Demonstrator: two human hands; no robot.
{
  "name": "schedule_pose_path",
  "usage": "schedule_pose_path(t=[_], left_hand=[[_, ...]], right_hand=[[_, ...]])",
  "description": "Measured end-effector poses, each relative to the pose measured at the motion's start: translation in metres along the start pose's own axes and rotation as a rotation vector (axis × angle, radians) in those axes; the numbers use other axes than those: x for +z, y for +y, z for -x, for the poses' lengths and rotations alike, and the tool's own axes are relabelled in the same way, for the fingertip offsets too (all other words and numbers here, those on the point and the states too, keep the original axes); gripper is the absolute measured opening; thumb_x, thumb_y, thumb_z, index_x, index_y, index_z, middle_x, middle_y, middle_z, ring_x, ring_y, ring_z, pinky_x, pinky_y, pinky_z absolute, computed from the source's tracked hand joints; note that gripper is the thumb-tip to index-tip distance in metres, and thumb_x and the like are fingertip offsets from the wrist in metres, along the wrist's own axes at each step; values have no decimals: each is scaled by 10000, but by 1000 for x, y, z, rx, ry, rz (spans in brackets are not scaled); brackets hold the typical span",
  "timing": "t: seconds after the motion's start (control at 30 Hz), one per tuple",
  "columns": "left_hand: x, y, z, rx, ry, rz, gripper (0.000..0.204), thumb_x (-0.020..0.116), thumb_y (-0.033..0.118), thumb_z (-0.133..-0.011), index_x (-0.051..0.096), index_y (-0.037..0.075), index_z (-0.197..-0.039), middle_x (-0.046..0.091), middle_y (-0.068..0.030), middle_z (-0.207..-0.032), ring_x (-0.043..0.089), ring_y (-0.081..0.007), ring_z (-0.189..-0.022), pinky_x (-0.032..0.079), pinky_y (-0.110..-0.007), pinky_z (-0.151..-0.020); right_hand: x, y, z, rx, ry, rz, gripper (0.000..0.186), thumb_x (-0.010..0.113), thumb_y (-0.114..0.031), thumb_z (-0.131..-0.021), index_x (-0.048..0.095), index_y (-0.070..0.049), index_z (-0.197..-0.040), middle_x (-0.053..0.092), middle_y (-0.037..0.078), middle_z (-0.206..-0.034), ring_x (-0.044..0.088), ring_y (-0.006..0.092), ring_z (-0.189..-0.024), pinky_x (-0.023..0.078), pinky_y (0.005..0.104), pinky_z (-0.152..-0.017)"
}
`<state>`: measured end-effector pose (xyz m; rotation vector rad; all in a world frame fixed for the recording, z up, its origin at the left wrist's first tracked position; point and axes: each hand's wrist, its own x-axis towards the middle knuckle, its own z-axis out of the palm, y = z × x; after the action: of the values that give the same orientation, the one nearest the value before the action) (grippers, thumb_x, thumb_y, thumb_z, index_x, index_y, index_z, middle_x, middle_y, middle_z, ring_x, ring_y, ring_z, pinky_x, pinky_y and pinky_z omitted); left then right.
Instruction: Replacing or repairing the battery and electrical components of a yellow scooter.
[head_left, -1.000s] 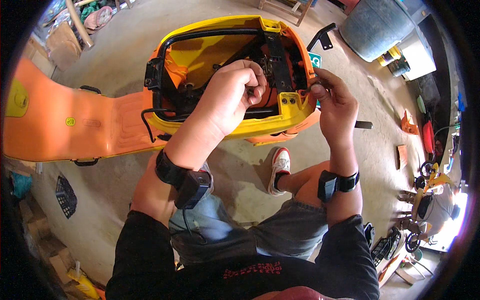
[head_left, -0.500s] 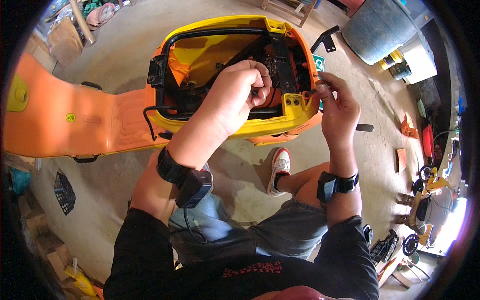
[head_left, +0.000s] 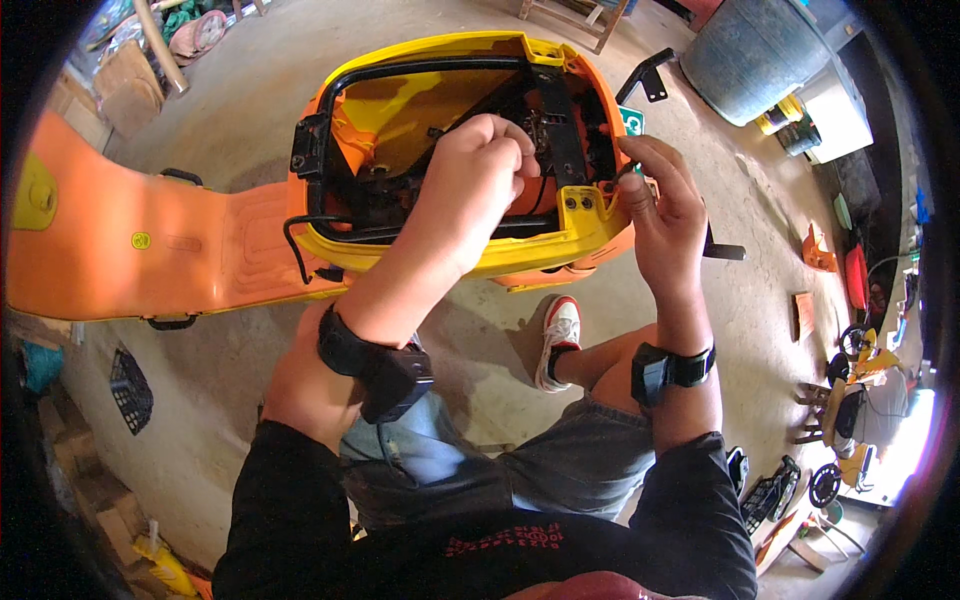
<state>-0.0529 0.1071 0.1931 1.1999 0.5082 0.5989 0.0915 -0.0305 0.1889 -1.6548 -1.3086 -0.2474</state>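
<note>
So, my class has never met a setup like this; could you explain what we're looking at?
There's no robot here: a person works with bare hands, seen from above by a wide fisheye camera on their head, so edges bend. Each forearm wears a black strapped device. The left hand is curled over the open orange-and-yellow vehicle body; its fingertips are hidden. The right hand is at the body's right end, thumb and fingers close together; anything pinched is too small to identify. A black grille lies on the concrete floor.
</note>
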Motion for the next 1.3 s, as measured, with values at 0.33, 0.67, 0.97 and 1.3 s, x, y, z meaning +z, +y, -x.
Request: schedule_pose_path(t=[0.33,0.67,0.97,1.3], left_hand=[[33,-19,-1,745,34,-785,100,610,46,-806,616,5,-897,573,-140,-815,590,-277,-721,480,-347,-653],[43,-24,-11,618,-117,-965,208,644,173,-773,674,-2,-881,574,-220,-846,580,-376,-818,466,-441,-752],[39,-18,-16,559,-167,-932,246,660,178,-748,672,11,-928,604,-233,-866,589,-389,-827,468,-440,-760],[44,-20,-15,576,-114,-908,224,665,129,-728,654,-9,-903,598,-216,-851,585,-381,-838,470,-436,-759]], right_hand=[[1,5,3,285,58,-301,187,550,-6,-890,630,-34,-1057,671,76,-931,618,135,-803,488,253,-739],[3,5,3,218,-3,-129,176,537,-20,-902,627,-36,-1053,649,88,-997,608,164,-911,464,278,-817],[7,-4,-2,218,98,-153,180,642,-45,-828,660,-43,-1007,652,80,-870,610,174,-804,469,276,-753],[15,-1,-6,252,98,-263,161,479,-14,-930,617,-26,-1011,671,92,-817,640,141,-765,499,277,-702]])
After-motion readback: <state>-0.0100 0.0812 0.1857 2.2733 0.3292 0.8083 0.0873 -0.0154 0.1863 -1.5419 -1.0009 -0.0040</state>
